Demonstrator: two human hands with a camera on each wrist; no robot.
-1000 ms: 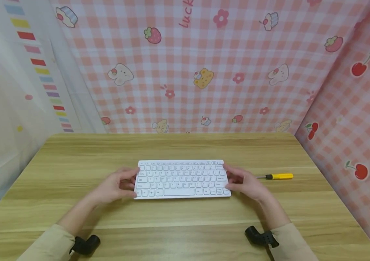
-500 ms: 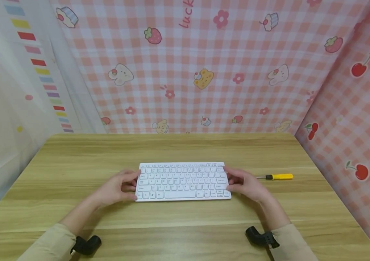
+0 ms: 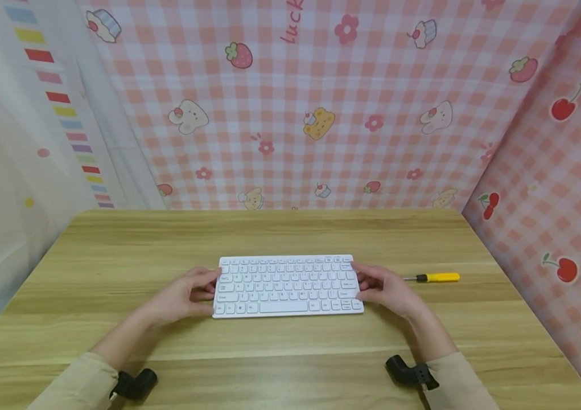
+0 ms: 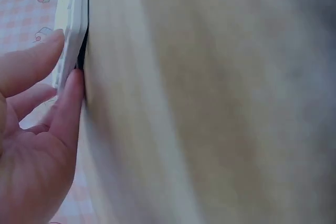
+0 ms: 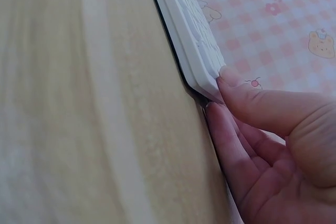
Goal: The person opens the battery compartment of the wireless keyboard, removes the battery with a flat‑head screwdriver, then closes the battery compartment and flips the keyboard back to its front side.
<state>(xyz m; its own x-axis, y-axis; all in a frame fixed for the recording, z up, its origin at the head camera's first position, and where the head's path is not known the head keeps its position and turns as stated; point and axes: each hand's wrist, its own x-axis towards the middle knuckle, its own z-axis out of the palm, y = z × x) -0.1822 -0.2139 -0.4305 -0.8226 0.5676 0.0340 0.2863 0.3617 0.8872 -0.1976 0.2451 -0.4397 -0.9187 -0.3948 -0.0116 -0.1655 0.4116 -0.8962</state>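
Note:
A white compact keyboard (image 3: 287, 285) lies in the middle of the wooden table, keys facing up. At its left end my left hand (image 3: 174, 296) grips the short edge between thumb and fingers. My right hand (image 3: 391, 291) pinches the opposite end the same way. In the left wrist view, the thumb of the left hand (image 4: 39, 156) is on the keyboard's edge (image 4: 73, 9), with other fingers low at its underside. The right wrist view has the right thumb on a corner of the keyboard (image 5: 186, 35) and fingers below it, close to the tabletop.
To the right of my right hand, a screwdriver (image 3: 441, 277) with a yellow handle lies on the table (image 3: 290, 364), its tip hidden behind the hand. A pink checked cloth wall (image 3: 290, 165) stands behind the table, with more cloth at both sides.
The keyboard has shifted slightly toward me, mostly in the first half second, with both hands keeping hold of its ends. The screwdriver has stayed where it was.

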